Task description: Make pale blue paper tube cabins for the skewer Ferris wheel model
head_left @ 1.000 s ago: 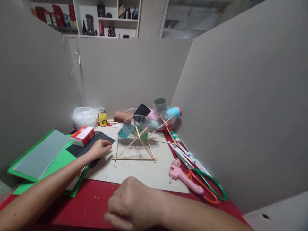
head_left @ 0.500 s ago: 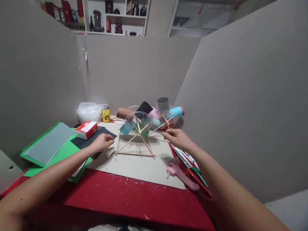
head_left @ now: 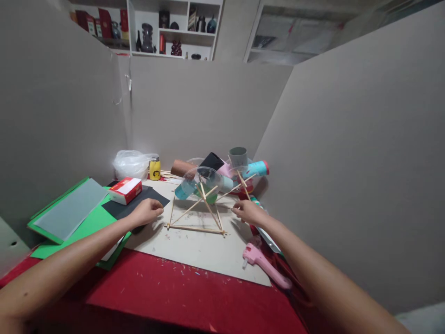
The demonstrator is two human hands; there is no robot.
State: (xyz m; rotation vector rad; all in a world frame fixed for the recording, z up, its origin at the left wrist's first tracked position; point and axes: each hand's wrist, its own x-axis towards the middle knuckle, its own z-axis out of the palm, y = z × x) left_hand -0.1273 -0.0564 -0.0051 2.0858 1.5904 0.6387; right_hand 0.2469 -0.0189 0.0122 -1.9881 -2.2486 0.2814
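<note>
A frame of thin wooden sticks point(head_left: 196, 215) stands on a beige board point(head_left: 201, 248), with clear plastic cups and coloured paper tubes point(head_left: 222, 174) heaped at its far side. My left hand point(head_left: 148, 211) rests curled on the board just left of the frame, beside a black sheet point(head_left: 128, 206). My right hand point(head_left: 246, 212) is at the frame's right side, fingers pinched on the end of a thin stick that points toward the frame.
A pink glue gun point(head_left: 264, 264) lies on the red table point(head_left: 181, 297) near my right forearm. A red and white box point(head_left: 125, 190), green sheets point(head_left: 79, 227), a white plastic bag point(head_left: 130, 163) and a yellow bottle point(head_left: 155, 169) sit at left. Grey partition walls enclose the table.
My right hand came up from the near edge to the frame's right side, then slid slightly left and nearer. My left hand stayed put. The camera tilted up a little.
</note>
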